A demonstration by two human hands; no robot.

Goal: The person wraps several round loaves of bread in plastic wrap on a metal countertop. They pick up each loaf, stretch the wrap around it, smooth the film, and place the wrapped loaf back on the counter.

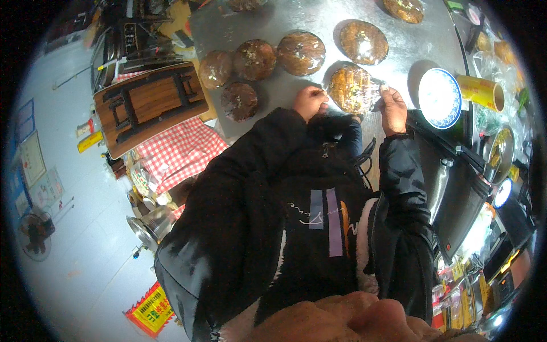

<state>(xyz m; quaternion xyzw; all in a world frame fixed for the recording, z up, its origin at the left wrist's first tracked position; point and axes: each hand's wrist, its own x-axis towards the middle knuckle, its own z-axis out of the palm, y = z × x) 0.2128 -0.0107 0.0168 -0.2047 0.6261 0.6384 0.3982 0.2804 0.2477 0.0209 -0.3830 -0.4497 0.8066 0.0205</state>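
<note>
A round dish of glossy brown food with pale green bits [350,88] lies near the metal table's front edge, under clear cling film [376,94]. At its right side, my right hand [394,111] is closed, thumb and fingers pinching the stretched film. My left hand [310,103] is closed at the dish's left side, fingers curled in on the film's near left edge. Similar film-covered dishes sit around it: one just behind [363,43], one to the left [301,53], and several more farther left and back.
On the right, a white bowl with a blue patterned rim [440,98] stands by a yellow roll [481,93]. Left of the metal table [421,34] are an upturned wooden stool [151,105] and a red checked cloth [181,153]. Black appliances [464,199] crowd my right side.
</note>
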